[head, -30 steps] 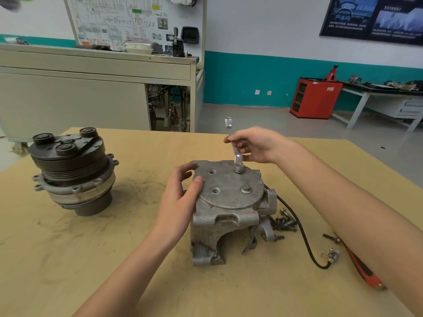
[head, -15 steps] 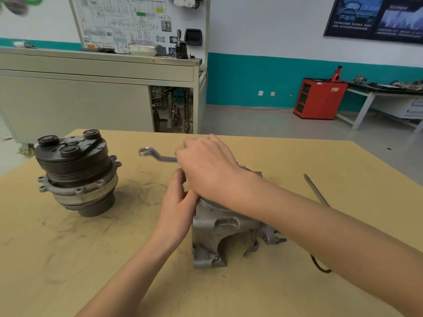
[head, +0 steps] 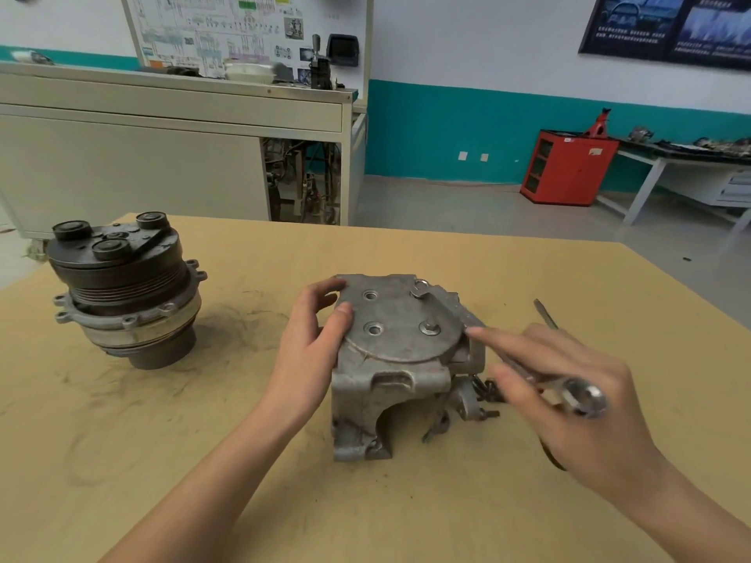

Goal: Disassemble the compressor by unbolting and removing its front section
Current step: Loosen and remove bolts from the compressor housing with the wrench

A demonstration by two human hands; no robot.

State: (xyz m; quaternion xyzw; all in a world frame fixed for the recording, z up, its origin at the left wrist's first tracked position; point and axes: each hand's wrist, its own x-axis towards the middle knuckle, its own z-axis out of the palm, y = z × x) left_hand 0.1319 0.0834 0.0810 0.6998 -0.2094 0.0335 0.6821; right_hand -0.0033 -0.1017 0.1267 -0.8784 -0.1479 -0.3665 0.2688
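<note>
Wrench (head: 579, 396) handle is now pointing right and toward me instead of left like half a second ago. My right hand (head: 569, 404) is curling round it near the ring end, with the index finger lying along the shaft. The far end is sitting on one bolt (head: 420, 285). My left hand (head: 313, 347) is gripping the top-left edge of the compressor body (head: 390, 384), grimy grey cast metal standing mid-table (head: 244, 481). Counting: two bolts in the round plate, two empty holes (head: 373, 329), one wrench. One black pulley front section (head: 122, 286) is sitting well apart on the left.
</note>
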